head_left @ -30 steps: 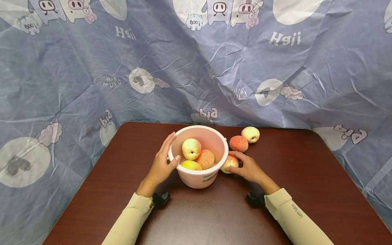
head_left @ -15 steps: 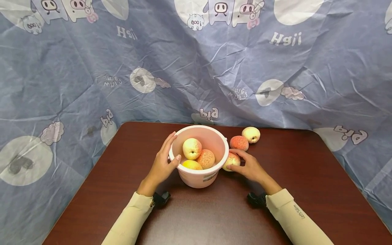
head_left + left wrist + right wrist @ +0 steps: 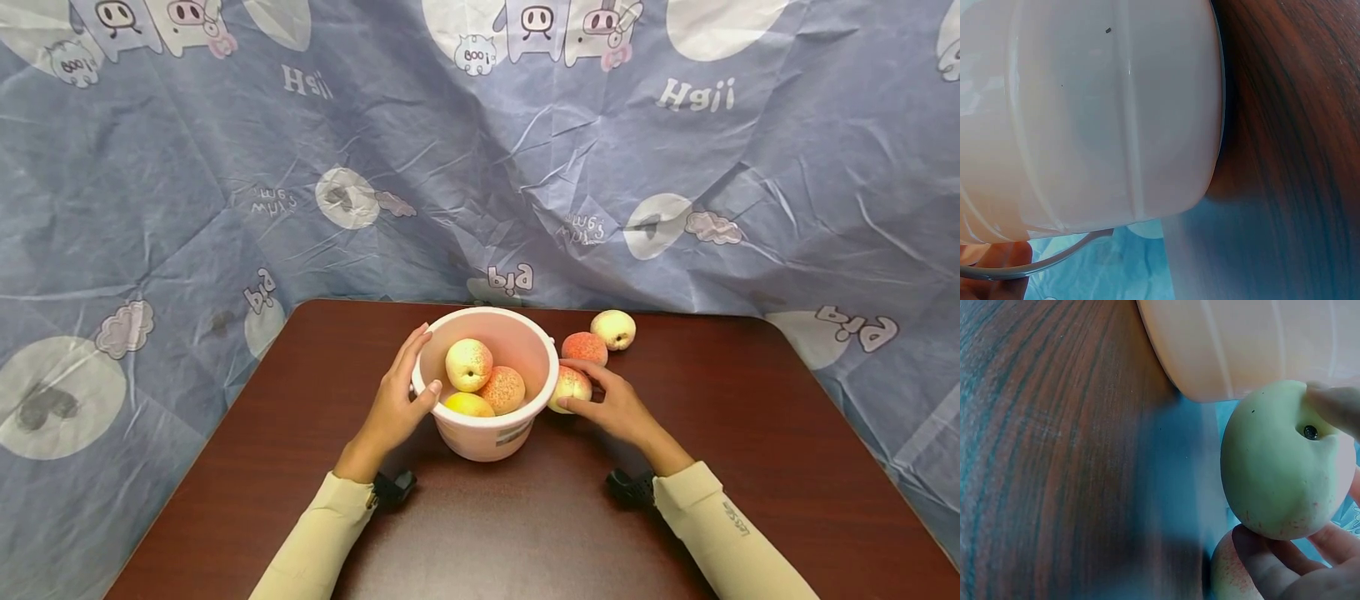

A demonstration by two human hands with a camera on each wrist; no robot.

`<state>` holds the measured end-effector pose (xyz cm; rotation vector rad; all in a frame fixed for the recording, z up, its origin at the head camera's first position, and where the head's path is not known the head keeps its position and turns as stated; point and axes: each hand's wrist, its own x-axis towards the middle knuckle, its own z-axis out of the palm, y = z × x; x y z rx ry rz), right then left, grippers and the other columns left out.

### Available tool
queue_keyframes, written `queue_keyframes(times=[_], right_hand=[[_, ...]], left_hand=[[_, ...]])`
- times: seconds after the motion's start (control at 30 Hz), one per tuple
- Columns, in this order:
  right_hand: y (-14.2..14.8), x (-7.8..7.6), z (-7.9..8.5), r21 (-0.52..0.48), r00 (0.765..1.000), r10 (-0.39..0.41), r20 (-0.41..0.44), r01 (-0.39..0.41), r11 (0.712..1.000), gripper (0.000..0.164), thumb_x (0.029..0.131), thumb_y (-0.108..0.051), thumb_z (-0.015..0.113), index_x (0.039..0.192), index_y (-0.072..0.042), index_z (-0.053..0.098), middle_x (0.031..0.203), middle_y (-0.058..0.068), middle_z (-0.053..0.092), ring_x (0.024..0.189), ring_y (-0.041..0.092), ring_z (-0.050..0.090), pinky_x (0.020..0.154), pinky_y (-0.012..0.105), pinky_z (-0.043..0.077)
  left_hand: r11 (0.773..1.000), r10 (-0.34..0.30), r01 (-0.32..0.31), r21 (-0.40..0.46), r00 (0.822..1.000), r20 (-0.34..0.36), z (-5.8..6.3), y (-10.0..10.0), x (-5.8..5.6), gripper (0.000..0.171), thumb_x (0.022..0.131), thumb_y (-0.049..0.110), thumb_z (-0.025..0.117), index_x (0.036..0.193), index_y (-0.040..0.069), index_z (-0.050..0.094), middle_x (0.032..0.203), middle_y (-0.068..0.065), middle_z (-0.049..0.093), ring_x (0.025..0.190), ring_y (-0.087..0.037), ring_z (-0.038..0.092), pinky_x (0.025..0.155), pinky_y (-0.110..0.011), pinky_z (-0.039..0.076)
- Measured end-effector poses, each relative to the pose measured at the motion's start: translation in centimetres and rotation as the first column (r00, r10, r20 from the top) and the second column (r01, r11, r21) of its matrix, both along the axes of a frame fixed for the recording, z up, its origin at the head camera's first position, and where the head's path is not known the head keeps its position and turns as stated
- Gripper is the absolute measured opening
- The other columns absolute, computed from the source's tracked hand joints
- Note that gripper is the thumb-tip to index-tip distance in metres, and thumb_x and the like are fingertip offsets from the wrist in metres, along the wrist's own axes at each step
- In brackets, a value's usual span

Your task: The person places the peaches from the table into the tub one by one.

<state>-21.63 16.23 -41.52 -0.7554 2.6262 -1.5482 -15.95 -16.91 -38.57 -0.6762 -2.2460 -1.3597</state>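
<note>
A pale pink bucket (image 3: 480, 446) stands upright on the table, with two peaches (image 3: 468, 365) and a yellow fruit (image 3: 469, 405) inside. My left hand (image 3: 397, 404) holds the bucket's left side, thumb at the rim and fingers along the wall. In the left wrist view, fingertips (image 3: 1000, 253) show behind the bucket's handle (image 3: 1047, 261). Just right of the bucket, my right hand (image 3: 611, 407) grips a pale yellow peach with a red blush (image 3: 572, 388) between thumb and fingers. The right wrist view shows this peach (image 3: 1282, 465) close beside the bucket wall (image 3: 1241, 350).
Behind the right hand lie a red peach (image 3: 585, 347) and a pale peach (image 3: 613, 330) on the dark wooden table (image 3: 495, 533). A blue printed cloth (image 3: 465, 167) hangs along the table's far edge and sides.
My right hand has shifted slightly right and away from me with the peach in it, which now overlaps the bucket less. The left hand and the bucket stay in place.
</note>
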Motion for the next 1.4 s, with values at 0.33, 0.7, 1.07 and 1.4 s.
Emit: queue_keyframes(times=[0.33,0.7,1.07,1.4], right_hand=[[0.1,0.3,0.7,0.004,1.0,-0.022,-0.015,0.022,1.0,0.057,0.081,-0.007,0.076,0.133,-0.001,0.054,0.129,0.018,0.057,0.101,0.03,0.062,0.08,0.035,0.053],[0.3,0.6,1.3,-0.035,0.998,-0.055,-0.032,0.054,0.998,0.059,0.081,-0.007,0.076,0.135,-0.002,0.053,0.131,0.019,0.055,0.105,0.03,0.061,0.084,0.035,0.053],[0.3,0.8,1.5,-0.114,0.99,-0.109,-0.084,0.099,0.988,0.061,0.079,-0.001,0.075,0.135,0.001,0.052,0.13,0.02,0.056,0.097,0.026,0.059,0.078,0.028,0.053],[0.7,0.5,1.9,-0.188,0.986,-0.096,-0.139,0.069,0.98,0.059,0.079,0.001,0.075,0.135,0.0,0.053,0.131,0.018,0.057,0.106,0.023,0.058,0.083,0.021,0.05]], left_hand=[[1.0,-0.001,0.001,-0.007,1.0,-0.004,0.2,0.0,0.0,0.065,0.084,0.011,0.056,0.142,-0.009,0.036,0.152,-0.02,0.029,0.136,-0.041,0.034,0.106,-0.057,0.031],[1.0,-0.007,0.006,-0.005,1.0,-0.02,0.2,-0.1,0.0,0.064,0.085,0.011,0.057,0.141,-0.01,0.036,0.152,-0.021,0.03,0.135,-0.042,0.034,0.105,-0.056,0.032],[1.0,-0.004,0.004,0.0,1.0,-0.015,0.1,-0.1,0.1,0.064,0.084,0.009,0.057,0.142,-0.009,0.036,0.152,-0.02,0.03,0.135,-0.042,0.034,0.105,-0.057,0.032],[1.0,-0.006,0.006,0.001,1.0,0.003,0.1,-0.1,0.1,0.065,0.084,0.009,0.057,0.142,-0.009,0.035,0.153,-0.019,0.029,0.136,-0.04,0.034,0.106,-0.056,0.032]])
